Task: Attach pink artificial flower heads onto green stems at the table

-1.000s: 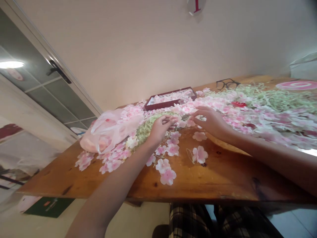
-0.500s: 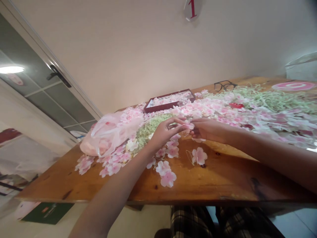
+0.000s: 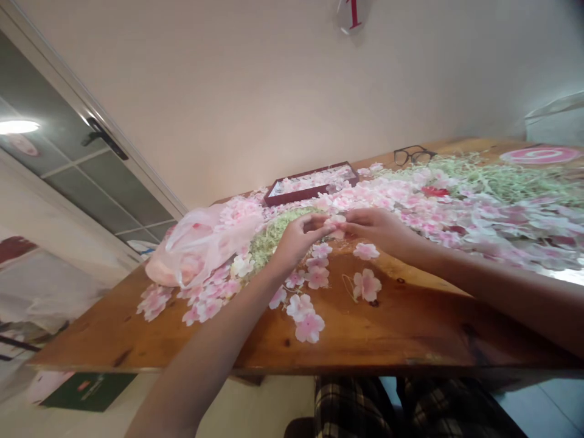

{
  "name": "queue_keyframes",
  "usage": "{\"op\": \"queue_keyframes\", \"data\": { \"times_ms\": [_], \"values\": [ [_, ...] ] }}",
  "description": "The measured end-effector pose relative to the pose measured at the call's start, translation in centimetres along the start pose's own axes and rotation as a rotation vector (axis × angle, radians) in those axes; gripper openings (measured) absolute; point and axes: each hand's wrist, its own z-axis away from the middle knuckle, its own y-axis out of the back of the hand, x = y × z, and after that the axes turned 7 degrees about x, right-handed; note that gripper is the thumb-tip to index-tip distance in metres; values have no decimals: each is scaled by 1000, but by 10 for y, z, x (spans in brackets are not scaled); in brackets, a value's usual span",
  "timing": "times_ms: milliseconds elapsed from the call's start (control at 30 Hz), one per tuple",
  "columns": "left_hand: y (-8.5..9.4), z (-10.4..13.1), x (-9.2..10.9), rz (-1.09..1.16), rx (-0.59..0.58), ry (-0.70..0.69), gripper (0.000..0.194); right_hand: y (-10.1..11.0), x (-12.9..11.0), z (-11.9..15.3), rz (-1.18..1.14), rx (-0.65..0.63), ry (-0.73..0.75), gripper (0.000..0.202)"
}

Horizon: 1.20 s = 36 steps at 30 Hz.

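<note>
Between my two hands, just above the table, is a pale pink artificial flower [image 3: 336, 222]. My left hand [image 3: 303, 236] pinches its left side with thumb and fingers. From the right, my right hand [image 3: 376, 229] grips the same flower with its fingertips. Right below my hands lie loose pink flowers [image 3: 318, 277] on the wood. A single flower with a thin loop of string [image 3: 367, 285] rests nearer the table's front. Behind my left hand is a clump of pale green shredded filler [image 3: 272, 236].
The wooden table [image 3: 410, 340] carries a plastic bag of pink petals [image 3: 196, 249] at left and a dark red box [image 3: 292, 198] holding flowers at the back. Spread to the right are many flowers [image 3: 493, 222] and green shreds [image 3: 515, 179]. Eyeglasses [image 3: 414, 157] and a pink disc [image 3: 541, 156] lie farther back.
Both hands have shifted slightly left with the flower. The right hand has turned, its thumb now showing on the flower, and a flower beneath it is uncovered.
</note>
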Motion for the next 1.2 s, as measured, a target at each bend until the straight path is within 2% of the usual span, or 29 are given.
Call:
{"op": "queue_keyframes", "data": {
  "times_ms": [133, 567, 633, 733, 900, 1067, 1200],
  "values": [
    [1, 0, 0, -24, 5, 1, 30, 0, 0, 1, 78, 38, 10, 23],
    [1, -2, -6, -100, 49, -64, 29, 1, 4, 0, 64, 26, 21, 17],
    [5, -6, -9, -121, 92, -69, 28, 5, 9, -3, 138, 55, 9, 17],
    [12, -12, -15, -151, 158, -74, 26, 15, 20, -12, 373, 91, 38, 17],
    [19, -16, -20, -212, 230, -95, 26, 17, 32, -28, 711, -25, 130, 15],
    [18, -15, -20, -208, 204, -111, 23, 6, 35, -36, 845, -84, 174, 15],
    [17, -14, -19, -190, 199, -113, 22, 4, 34, -35, 832, -21, 185, 15]
  ]
}}
